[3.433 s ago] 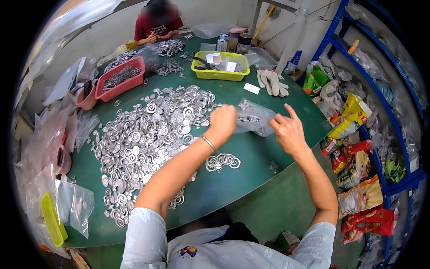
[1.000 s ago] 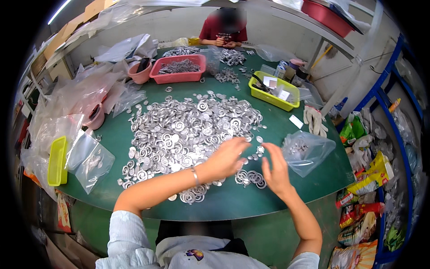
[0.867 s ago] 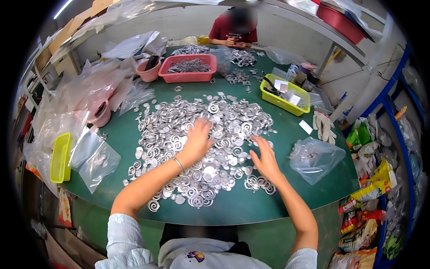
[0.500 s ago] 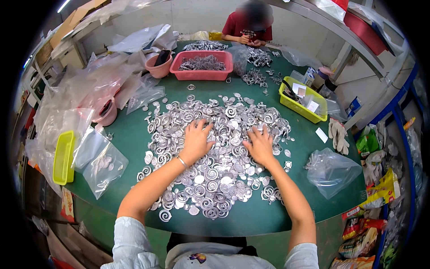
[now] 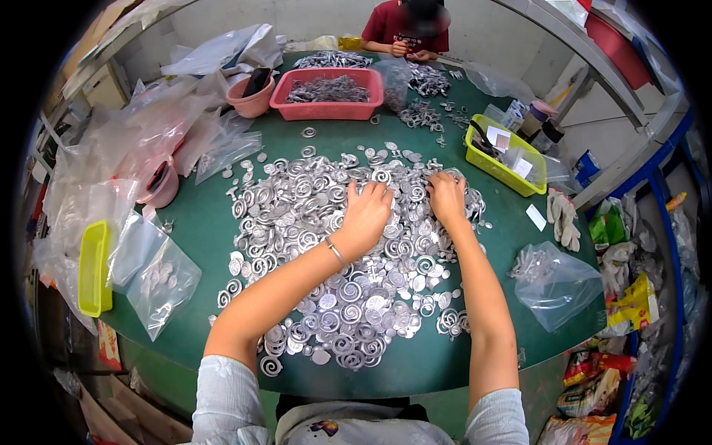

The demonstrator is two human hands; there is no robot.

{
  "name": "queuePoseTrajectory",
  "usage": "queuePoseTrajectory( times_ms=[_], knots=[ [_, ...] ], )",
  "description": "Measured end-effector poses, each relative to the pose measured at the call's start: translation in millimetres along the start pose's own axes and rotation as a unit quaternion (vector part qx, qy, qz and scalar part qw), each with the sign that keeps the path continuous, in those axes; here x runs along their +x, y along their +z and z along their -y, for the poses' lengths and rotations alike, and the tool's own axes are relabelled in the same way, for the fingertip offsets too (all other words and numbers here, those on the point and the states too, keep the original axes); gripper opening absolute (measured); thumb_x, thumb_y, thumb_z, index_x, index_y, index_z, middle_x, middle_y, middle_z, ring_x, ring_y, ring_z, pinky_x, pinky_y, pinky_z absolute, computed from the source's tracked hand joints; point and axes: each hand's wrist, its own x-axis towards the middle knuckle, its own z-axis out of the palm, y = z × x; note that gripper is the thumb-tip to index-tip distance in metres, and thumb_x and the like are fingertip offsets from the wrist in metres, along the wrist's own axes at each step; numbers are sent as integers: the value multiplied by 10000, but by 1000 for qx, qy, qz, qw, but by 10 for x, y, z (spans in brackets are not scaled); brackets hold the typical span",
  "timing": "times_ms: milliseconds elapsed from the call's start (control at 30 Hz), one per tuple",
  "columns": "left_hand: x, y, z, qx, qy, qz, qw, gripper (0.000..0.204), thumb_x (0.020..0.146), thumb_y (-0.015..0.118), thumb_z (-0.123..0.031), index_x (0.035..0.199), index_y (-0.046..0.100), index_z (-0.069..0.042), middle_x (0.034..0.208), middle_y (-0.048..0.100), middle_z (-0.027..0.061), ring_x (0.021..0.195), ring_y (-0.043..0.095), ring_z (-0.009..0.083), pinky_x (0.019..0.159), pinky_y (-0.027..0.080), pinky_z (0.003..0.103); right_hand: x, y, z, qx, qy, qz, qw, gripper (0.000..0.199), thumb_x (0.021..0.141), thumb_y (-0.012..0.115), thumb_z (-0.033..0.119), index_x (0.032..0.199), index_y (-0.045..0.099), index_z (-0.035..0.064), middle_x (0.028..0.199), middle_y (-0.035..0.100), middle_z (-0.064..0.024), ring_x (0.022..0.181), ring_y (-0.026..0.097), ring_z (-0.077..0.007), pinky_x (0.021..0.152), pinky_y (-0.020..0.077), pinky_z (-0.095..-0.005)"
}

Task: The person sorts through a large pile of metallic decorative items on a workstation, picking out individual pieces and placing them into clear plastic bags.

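Observation:
A wide heap of silver-coloured metal pieces (image 5: 297,200), many of them spirals and flat ovals, covers the middle of the green table (image 5: 211,245). My left hand (image 5: 367,213), with a bracelet at the wrist, rests palm down on the heap's upper middle, fingers apart. To its right, my right hand (image 5: 447,196) touches the far right part of the heap with bent, slightly parted fingers. I see no piece lifted in either hand; the undersides of the fingers are hidden. A large spiral (image 5: 381,176) lies just beyond my left fingertips.
A pink tub (image 5: 326,111) of metal pieces stands at the back, near a co-worker in a red shirt (image 5: 386,28). A yellow-green basket (image 5: 508,178), gloves (image 5: 562,219) and a plastic bag (image 5: 560,289) lie right. Plastic bags (image 5: 111,156) and a yellow-green tray (image 5: 95,267) sit left.
My left hand has moved right across the heap. My right hand has gone farther out and slightly right, its fingers now more bent. The view has shifted slightly.

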Motion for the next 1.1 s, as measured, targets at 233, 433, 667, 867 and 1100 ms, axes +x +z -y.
queuePoseTrajectory(
  times_ms=[233,433,667,867,1100],
  knots=[
    [-59,144,115,-186,-38,-102,976,143,802,661,-129,823,588,-8,850,593,108,816,594,280,832,453,477,-162,-252,73,580,236,-88,775,143,893,464,16,956,590,-12,859,647,-51,732,572,-112,653,447,-273],
    [74,8,89,-676,-372,-100,628,118,882,504,-25,934,610,-20,759,584,-9,640,557,79,558,455,234,-288,-384,313,182,43,125,974,198,812,540,12,986,635,11,813,621,-116,785,601,-230,717,480,-336],
    [148,133,52,-195,-54,-33,979,181,798,642,-124,959,658,-42,803,630,130,674,639,261,590,495,388,-359,-233,364,100,-63,100,988,142,767,637,52,895,633,-10,935,566,-177,892,572,-376,772,467,-449],
    [345,97,11,1,46,134,990,180,770,631,-118,940,629,-58,843,629,169,736,657,315,599,518,412,-276,-581,-18,565,222,-28,794,180,880,483,125,847,602,-5,742,568,-72,654,574,-175,570,448,-302],
    [422,53,74,18,125,172,977,241,769,607,-97,1006,648,-86,852,637,161,793,658,304,651,523,395,-299,-562,-231,642,305,127,692,157,836,680,173,892,596,53,740,610,-79,677,620,-214,483,427,-279]
  ],
)
